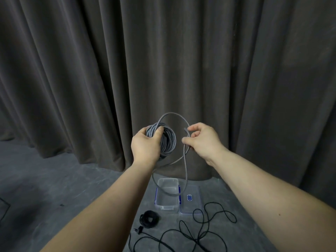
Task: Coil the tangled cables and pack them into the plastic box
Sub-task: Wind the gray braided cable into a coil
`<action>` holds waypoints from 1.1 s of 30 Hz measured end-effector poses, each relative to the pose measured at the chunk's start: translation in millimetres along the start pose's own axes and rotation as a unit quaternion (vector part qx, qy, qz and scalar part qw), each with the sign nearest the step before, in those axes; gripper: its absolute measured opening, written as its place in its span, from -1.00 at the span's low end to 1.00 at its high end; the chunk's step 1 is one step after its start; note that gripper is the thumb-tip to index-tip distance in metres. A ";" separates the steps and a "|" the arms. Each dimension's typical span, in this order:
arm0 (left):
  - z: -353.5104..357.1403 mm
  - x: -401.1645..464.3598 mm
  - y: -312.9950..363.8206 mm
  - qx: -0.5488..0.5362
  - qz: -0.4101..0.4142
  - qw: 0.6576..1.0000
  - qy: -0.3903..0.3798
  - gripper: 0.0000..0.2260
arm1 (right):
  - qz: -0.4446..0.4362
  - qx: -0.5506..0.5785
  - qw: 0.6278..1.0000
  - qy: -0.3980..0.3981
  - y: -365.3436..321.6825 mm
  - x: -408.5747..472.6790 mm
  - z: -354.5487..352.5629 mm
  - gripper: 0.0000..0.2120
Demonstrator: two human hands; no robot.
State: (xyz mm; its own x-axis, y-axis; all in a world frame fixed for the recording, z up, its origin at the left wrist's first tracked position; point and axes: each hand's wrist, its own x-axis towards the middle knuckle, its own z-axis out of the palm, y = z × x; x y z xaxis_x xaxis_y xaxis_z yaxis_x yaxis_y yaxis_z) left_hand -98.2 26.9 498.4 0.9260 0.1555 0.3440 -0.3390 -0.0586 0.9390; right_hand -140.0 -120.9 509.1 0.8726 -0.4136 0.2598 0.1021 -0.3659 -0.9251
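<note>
Grey cable (168, 139) coil gripped by left hand (145, 145); right hand (201, 140) pinches its loose strand.

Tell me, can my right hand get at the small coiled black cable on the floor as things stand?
Probably not right away. The right hand is pinching the loose end of the grey cable, whose coil the left hand grips. The coiled black cable lies uncovered on the floor, well below both hands.

a dark grey curtain (91, 70) hangs in heavy folds across the back, its hem meeting a mottled grey floor (54, 179).
</note>
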 end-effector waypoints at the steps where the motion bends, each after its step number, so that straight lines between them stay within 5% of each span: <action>1: -0.4 0.0 -0.3 0.002 0.003 1.000 0.001 -0.86 | 0.003 0.004 1.000 -0.008 -0.7 -0.6 -0.5 -0.74; 10: 0.0 -1.0 5.0 0.029 0.017 0.999 0.003 -0.78 | 0.103 0.131 0.969 -0.183 -11.7 -10.6 -5.4 -0.78; 16: 4.6 -6.5 10.4 0.022 0.030 0.999 -0.030 -0.82 | -0.002 0.134 0.985 -0.104 -7.1 -10.8 4.7 -0.71; 20: -0.6 -2.4 11.0 -0.015 -0.004 1.000 -0.023 -0.86 | 0.014 0.245 0.969 -0.037 -8.5 -5.7 -0.4 -0.75; 25: -12.1 9.0 2.1 -0.014 -0.039 0.999 0.033 -0.79 | -0.021 0.075 0.997 0.016 0.0 3.0 -19.5 -0.79; 33: -7.9 4.6 -2.0 -0.003 -0.029 0.999 0.021 -0.82 | -0.026 -0.007 0.999 -0.019 13.9 -1.2 -18.9 -0.79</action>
State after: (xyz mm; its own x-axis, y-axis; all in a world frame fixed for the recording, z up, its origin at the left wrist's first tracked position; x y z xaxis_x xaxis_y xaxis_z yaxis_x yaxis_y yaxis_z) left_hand -94.6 35.4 498.2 0.9364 0.1997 0.2885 -0.2857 -0.0432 0.9573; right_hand -148.6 -141.3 501.1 0.8838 -0.3625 0.2958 0.1404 -0.3977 -0.9067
